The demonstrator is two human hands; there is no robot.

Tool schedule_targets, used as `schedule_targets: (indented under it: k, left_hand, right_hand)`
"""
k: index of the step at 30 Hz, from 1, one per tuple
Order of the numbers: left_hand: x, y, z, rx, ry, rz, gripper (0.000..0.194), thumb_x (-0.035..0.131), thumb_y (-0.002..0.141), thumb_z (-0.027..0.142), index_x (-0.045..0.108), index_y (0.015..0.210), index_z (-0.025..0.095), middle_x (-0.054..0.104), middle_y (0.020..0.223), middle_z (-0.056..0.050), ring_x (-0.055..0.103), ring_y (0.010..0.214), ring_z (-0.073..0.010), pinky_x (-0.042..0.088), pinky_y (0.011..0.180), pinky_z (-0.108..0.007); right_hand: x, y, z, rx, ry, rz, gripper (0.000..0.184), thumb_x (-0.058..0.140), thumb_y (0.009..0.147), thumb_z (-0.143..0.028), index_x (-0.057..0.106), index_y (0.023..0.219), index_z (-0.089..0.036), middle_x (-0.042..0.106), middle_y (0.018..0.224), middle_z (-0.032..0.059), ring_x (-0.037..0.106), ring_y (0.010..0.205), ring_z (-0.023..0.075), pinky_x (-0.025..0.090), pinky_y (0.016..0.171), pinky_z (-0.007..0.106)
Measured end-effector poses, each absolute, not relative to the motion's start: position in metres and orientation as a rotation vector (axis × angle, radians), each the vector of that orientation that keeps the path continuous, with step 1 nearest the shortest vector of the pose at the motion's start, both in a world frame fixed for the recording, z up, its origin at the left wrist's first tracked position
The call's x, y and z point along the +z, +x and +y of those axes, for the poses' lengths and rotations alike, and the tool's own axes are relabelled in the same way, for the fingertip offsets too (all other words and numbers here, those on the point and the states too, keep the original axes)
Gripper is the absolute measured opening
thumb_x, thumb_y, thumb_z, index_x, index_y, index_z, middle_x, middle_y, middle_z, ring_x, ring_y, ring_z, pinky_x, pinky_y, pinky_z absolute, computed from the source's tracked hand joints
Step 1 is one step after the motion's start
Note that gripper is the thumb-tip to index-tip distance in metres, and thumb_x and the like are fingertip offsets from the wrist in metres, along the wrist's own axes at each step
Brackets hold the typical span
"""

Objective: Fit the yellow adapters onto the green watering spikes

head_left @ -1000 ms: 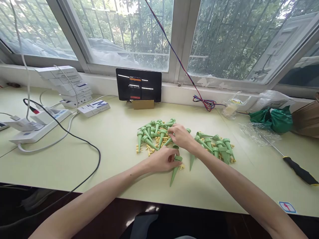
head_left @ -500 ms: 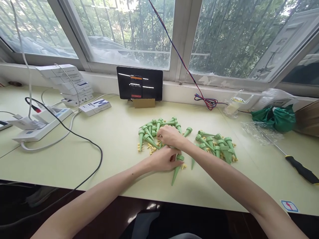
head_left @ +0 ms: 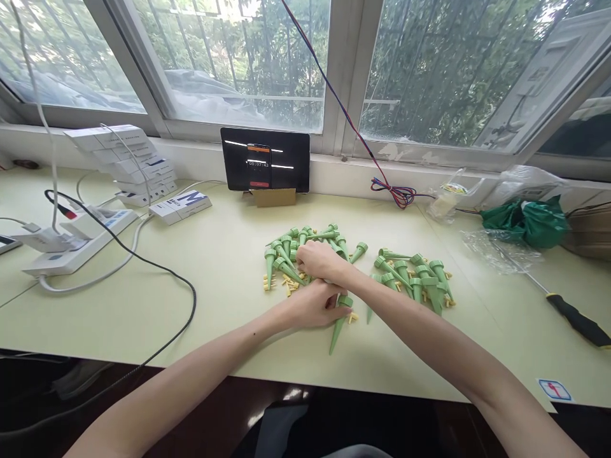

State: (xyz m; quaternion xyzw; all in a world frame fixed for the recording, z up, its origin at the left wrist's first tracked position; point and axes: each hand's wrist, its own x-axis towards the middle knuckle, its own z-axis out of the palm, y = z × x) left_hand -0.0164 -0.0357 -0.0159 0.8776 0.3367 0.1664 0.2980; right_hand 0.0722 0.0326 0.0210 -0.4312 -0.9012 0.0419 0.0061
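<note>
Pinching one green spike [head_left: 338, 331] near its cap with the left hand [head_left: 312, 306], likely to keep it from rolling off. Pointing its tip at the near edge of the table [head_left: 229, 235]. Reaching past that thumb and those fingers with the right hand [head_left: 317, 259], likely to get at the left heap of green plastic spikes [head_left: 270, 262]. Bending those fingers down, with the tips hidden; cannot tell if holding anything.

Counting by eye: about twelve spikes in the left heap, about ten in the right heap [head_left: 434, 292], both perhaps put close for easy reach. Too mixed up to count the little yellow pegs [head_left: 267, 285] under and around them. Also counting one tablet [head_left: 233, 165] on one piece of cardboard [head_left: 275, 198], likely to stay upright, and one screwdriver [head_left: 578, 321] well off to the right, perhaps out of the way.
</note>
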Motion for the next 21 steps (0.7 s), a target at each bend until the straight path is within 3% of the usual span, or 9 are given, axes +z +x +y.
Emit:
schedule_targets:
  k: [6,9,14,18,21]
  left_hand:
    - [-0.018,-0.017,-0.035,0.406,2.341,0.894,0.028,0.062,0.088,0.036,0.069,0.106,0.016,0.063,0.066,-0.003,0.055,0.057,-0.0170,0.036,0.050,-0.027]
    - [-0.019,-0.018,-0.035,0.409,2.318,0.915,0.031,0.062,0.088,0.039,0.067,0.109,0.016,0.063,0.067,-0.002,0.055,0.059,-0.0172,0.038,0.051,-0.027]
    - [-0.020,-0.019,-0.033,0.399,2.290,0.915,0.028,0.061,0.088,0.041,0.065,0.102,0.017,0.061,0.065,-0.001,0.054,0.057,-0.0161,0.038,0.052,-0.026]
    - [-0.020,-0.020,-0.032,0.422,2.299,0.905,0.024,0.061,0.089,0.039,0.065,0.099,0.017,0.061,0.064,0.000,0.053,0.056,-0.0152,0.037,0.053,-0.026]
    - [-0.019,-0.019,-0.032,0.467,2.296,0.901,0.019,0.061,0.089,0.036,0.063,0.093,0.018,0.059,0.062,0.002,0.052,0.055,-0.0137,0.036,0.054,-0.026]
  right_hand:
    - [0.015,0.075,0.033,0.272,-1.244,-2.632,0.016,0.065,0.084,-0.017,0.067,0.068,-0.017,0.067,0.075,0.0068,0.061,0.070,0.0186,0.035,0.059,0.026]
    - [0.014,0.080,0.032,0.424,-1.150,-2.468,0.016,0.061,0.089,-0.018,0.068,0.075,-0.017,0.067,0.074,0.0042,0.058,0.068,0.0149,0.037,0.061,0.025]
    - [0.018,0.100,0.025,0.598,-1.019,-2.139,0.014,0.053,0.096,-0.023,0.064,0.092,-0.015,0.064,0.067,-0.0002,0.056,0.060,0.0119,0.043,0.065,0.024]
    - [0.019,0.129,0.010,0.761,-0.963,-1.946,0.018,0.053,0.096,-0.033,0.060,0.092,-0.017,0.067,0.075,0.0018,0.061,0.066,0.0132,0.048,0.063,0.024]
    - [0.013,0.152,-0.006,0.863,-0.983,-1.816,0.023,0.055,0.094,-0.040,0.058,0.090,-0.018,0.065,0.073,0.0008,0.059,0.059,0.0120,0.048,0.058,0.024]
